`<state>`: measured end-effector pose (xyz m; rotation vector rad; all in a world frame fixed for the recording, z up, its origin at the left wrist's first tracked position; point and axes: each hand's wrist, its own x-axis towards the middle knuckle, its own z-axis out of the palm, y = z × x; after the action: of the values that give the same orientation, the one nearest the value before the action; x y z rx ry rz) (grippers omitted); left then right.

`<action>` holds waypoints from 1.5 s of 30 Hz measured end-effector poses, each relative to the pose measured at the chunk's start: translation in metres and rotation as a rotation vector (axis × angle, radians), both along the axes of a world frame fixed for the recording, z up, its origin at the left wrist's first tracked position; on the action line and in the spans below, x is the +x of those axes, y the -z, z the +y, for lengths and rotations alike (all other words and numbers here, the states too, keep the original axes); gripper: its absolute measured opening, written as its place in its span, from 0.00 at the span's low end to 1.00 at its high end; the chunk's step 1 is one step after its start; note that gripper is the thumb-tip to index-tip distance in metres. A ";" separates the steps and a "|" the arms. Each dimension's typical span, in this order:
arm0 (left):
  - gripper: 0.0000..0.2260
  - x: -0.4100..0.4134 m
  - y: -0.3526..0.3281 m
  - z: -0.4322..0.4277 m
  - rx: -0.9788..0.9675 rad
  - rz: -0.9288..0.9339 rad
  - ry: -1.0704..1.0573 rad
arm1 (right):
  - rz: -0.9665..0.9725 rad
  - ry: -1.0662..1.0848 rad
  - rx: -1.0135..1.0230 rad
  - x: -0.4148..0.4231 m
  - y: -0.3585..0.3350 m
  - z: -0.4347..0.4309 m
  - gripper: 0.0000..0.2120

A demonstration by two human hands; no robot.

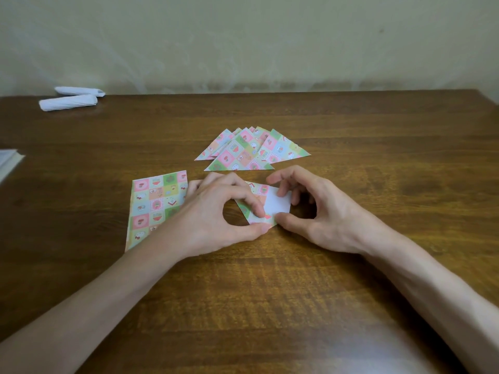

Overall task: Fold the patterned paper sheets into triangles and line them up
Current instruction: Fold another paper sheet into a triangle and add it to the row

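A patterned paper sheet (266, 205), partly folded with its white underside showing, lies on the wooden table (270, 292) between my hands. My left hand (216, 211) pinches its near corner with thumb and forefinger. My right hand (316, 209) pinches the same sheet from the right, thumb at the near corner, fingers curled over the far edge. Several folded patterned triangles (251, 151) lie overlapping in a fan just beyond my hands. A stack of flat patterned sheets (155, 206) lies to the left, partly under my left forearm.
Two white rolled bundles (71, 99) lie at the table's far left corner by the wall. A white book-like edge (8, 160) pokes in at the left border. The table's right edge shows at far right.
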<state>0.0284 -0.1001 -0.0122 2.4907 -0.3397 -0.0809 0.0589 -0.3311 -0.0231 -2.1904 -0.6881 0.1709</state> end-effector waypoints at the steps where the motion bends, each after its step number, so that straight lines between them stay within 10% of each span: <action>1: 0.10 0.000 0.000 0.000 0.000 0.000 0.002 | -0.018 0.010 -0.010 -0.002 0.001 0.002 0.25; 45: 0.17 -0.013 -0.002 0.003 0.201 -0.121 0.179 | -0.074 0.186 0.201 0.002 -0.002 -0.003 0.17</action>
<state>0.0156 -0.0971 -0.0105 2.6646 -0.6331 -0.0387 0.0608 -0.3339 -0.0207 -2.0605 -0.5144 -0.0729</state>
